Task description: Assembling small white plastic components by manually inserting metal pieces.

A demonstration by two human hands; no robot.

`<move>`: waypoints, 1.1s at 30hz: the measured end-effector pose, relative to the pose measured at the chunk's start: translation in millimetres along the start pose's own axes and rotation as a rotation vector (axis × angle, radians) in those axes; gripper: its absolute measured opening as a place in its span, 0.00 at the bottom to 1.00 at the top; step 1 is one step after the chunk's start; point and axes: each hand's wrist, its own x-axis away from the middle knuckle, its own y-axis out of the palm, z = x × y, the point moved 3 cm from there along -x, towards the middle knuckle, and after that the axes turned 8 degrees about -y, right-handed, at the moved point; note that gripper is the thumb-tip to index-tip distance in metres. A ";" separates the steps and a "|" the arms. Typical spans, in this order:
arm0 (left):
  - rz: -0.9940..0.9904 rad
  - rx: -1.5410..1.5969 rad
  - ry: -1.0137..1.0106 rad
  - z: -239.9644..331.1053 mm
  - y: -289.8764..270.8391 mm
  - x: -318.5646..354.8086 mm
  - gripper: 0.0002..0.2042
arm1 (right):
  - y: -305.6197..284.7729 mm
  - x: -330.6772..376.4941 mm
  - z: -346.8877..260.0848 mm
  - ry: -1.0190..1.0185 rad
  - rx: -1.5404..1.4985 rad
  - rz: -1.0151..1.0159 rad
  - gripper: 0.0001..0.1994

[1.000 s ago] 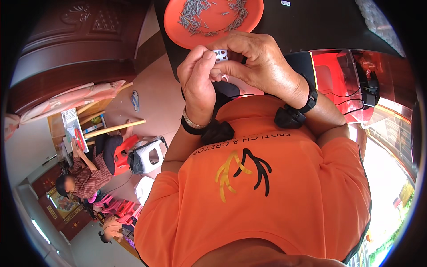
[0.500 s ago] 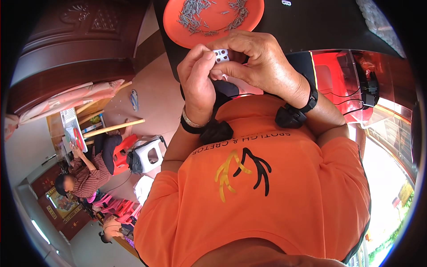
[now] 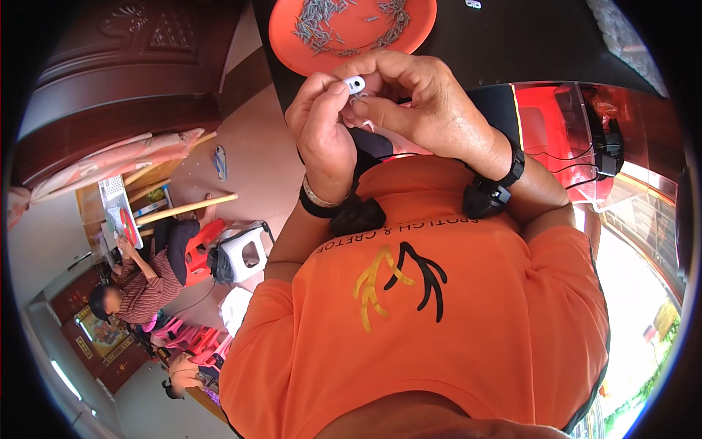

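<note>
A small white plastic piece (image 3: 356, 84) with a dark round hole is pinched between the thumb and fingers of my left hand (image 3: 322, 124). My right hand (image 3: 424, 99) curls close against it from the right, thumb and fingers bent inward. Something tiny and greyish shows by the right thumb tip, too small to name. Just beyond both hands, an orange-red plastic dish (image 3: 292, 55) holds many small grey screw-like pieces (image 3: 314, 25), spread in a ring. Another small white piece (image 3: 474, 4) lies on the dark table (image 3: 512, 44).
A grey textured mat or cloth (image 3: 621, 36) lies along the table's right side. Red plastic (image 3: 537, 128) and black cables stand right of my right arm. To the left are a white stool (image 3: 245, 252), a slipper (image 3: 221, 162) and a seated person (image 3: 150, 289) at work.
The white piece has turned in my fingers: several dark holes faced up before, and now a narrow end with one hole shows. My right fingers have shifted slightly around it.
</note>
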 end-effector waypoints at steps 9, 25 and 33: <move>-0.023 -0.031 0.022 -2.7 -2.4 -1.2 0.07 | 0.7 1.1 2.0 0.043 -0.170 0.005 0.13; -0.039 -0.011 -0.004 1.6 2.9 -1.3 0.08 | -0.6 1.4 7.4 0.021 -0.143 0.066 0.13; -0.108 -0.145 -0.023 -2.7 -3.3 -2.0 0.08 | -4.4 0.6 -1.2 -0.158 0.284 0.083 0.15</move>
